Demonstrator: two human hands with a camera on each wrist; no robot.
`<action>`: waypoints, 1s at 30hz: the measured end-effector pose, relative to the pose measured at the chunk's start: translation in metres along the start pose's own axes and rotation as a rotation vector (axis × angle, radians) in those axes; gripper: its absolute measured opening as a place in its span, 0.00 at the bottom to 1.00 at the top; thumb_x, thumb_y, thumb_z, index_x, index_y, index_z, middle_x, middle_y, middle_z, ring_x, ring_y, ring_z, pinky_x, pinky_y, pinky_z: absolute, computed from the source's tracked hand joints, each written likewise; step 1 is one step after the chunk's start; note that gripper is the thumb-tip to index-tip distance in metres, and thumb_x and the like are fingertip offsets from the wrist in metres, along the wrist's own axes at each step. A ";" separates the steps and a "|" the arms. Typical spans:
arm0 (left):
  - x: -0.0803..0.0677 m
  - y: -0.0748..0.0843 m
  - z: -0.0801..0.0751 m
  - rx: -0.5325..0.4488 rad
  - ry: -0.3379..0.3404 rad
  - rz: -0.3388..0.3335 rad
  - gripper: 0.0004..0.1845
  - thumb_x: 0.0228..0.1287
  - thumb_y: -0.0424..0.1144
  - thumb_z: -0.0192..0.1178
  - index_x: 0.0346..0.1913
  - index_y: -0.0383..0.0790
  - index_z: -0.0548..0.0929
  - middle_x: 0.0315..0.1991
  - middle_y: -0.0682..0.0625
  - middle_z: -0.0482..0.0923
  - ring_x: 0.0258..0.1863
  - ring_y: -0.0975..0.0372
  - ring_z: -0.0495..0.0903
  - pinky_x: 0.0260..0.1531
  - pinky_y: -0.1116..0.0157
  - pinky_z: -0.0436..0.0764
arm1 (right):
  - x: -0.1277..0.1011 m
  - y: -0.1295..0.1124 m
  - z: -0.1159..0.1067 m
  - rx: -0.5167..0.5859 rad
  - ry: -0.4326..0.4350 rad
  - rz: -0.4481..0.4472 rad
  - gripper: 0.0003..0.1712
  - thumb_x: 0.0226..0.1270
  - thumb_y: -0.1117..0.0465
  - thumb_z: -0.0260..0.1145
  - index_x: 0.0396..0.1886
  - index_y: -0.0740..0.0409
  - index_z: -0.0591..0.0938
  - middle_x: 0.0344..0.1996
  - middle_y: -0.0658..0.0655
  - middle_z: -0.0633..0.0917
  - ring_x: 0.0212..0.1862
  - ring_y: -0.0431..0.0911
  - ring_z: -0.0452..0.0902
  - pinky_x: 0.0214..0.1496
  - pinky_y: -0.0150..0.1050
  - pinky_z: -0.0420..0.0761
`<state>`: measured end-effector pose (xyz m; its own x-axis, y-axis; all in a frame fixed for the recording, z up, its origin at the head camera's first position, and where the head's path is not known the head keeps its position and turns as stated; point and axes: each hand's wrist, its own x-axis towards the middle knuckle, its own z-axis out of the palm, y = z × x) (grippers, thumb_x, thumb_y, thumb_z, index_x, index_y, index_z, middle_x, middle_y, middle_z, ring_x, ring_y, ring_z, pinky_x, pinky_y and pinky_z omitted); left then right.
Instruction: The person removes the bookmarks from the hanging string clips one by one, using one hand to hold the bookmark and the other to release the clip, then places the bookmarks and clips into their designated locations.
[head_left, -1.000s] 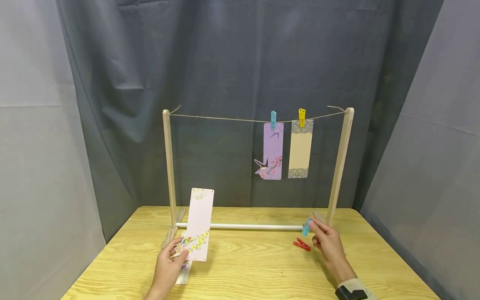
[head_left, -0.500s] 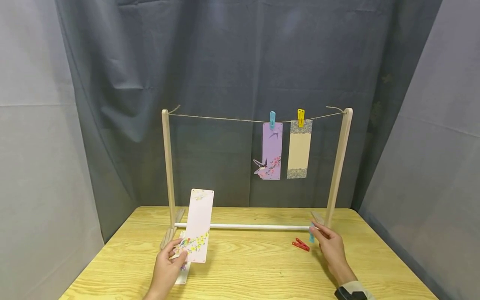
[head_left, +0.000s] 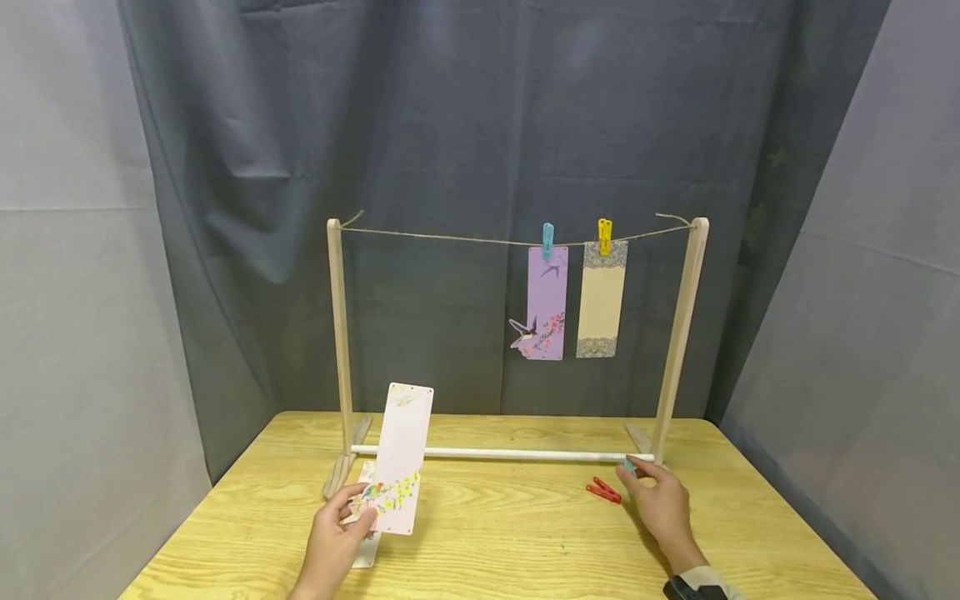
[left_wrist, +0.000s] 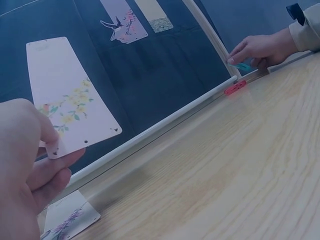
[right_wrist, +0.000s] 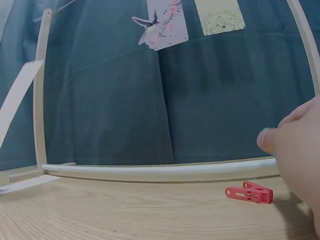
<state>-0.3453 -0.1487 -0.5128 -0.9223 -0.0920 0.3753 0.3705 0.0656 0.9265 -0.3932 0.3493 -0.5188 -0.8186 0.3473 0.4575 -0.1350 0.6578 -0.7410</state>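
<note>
- The left hand (head_left: 333, 537) pinches the lower edge of a tall pale pink card with a flowering branch printed on it (head_left: 400, 461), thumb in front and fingers behind, holding it upright above the table; compared with half a second ago the card leans slightly more to the right.
- A second flat floral card (left_wrist: 67, 220) lies on the yellow wooden table (head_left: 510, 542) just beneath that hand.
- The right hand (head_left: 658, 504) has its fingertips curled round a small turquoise plastic clothes peg (left_wrist: 243, 66); a second ago the peg stood higher, now it sits low by the white rod (head_left: 487, 454) near the right wooden post (head_left: 678, 333).
- A red plastic clothes peg (head_left: 603, 490) lies on the table just left of that hand.
- On the twine line (head_left: 450, 240), a purple bird card (head_left: 546, 302) and a cream patterned card (head_left: 601, 298) hang from pegs.
</note>
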 end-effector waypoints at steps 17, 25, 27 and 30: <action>-0.004 0.002 -0.009 0.045 -0.017 -0.130 0.22 0.67 0.22 0.64 0.64 0.25 0.77 0.39 0.39 0.82 0.32 0.51 0.87 0.31 0.62 0.86 | -0.002 0.006 0.001 -0.168 -0.032 -0.062 0.22 0.70 0.55 0.74 0.57 0.64 0.86 0.37 0.59 0.87 0.41 0.59 0.82 0.41 0.55 0.78; -0.004 0.002 -0.015 0.053 -0.015 -0.177 0.24 0.69 0.24 0.62 0.67 0.26 0.74 0.41 0.39 0.82 0.31 0.50 0.87 0.26 0.62 0.85 | -0.001 0.009 0.002 -0.184 -0.063 -0.049 0.24 0.70 0.53 0.73 0.59 0.64 0.86 0.40 0.60 0.87 0.47 0.64 0.82 0.48 0.62 0.78; -0.004 0.002 -0.015 0.051 -0.018 -0.173 0.24 0.69 0.23 0.62 0.66 0.25 0.74 0.41 0.39 0.82 0.31 0.50 0.87 0.28 0.61 0.86 | -0.002 0.008 0.002 -0.185 -0.066 -0.043 0.24 0.70 0.53 0.73 0.59 0.63 0.86 0.40 0.60 0.87 0.47 0.64 0.82 0.48 0.62 0.78; -0.005 0.001 -0.014 0.050 -0.022 -0.167 0.23 0.68 0.22 0.62 0.65 0.24 0.75 0.41 0.39 0.82 0.32 0.50 0.87 0.30 0.61 0.86 | -0.004 0.008 0.002 -0.186 -0.070 -0.043 0.24 0.70 0.53 0.73 0.59 0.63 0.86 0.40 0.60 0.87 0.47 0.63 0.82 0.47 0.62 0.78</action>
<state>-0.3387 -0.1620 -0.5135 -0.9730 -0.0843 0.2148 0.2061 0.1008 0.9733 -0.3920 0.3516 -0.5279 -0.8518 0.2738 0.4467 -0.0699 0.7856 -0.6148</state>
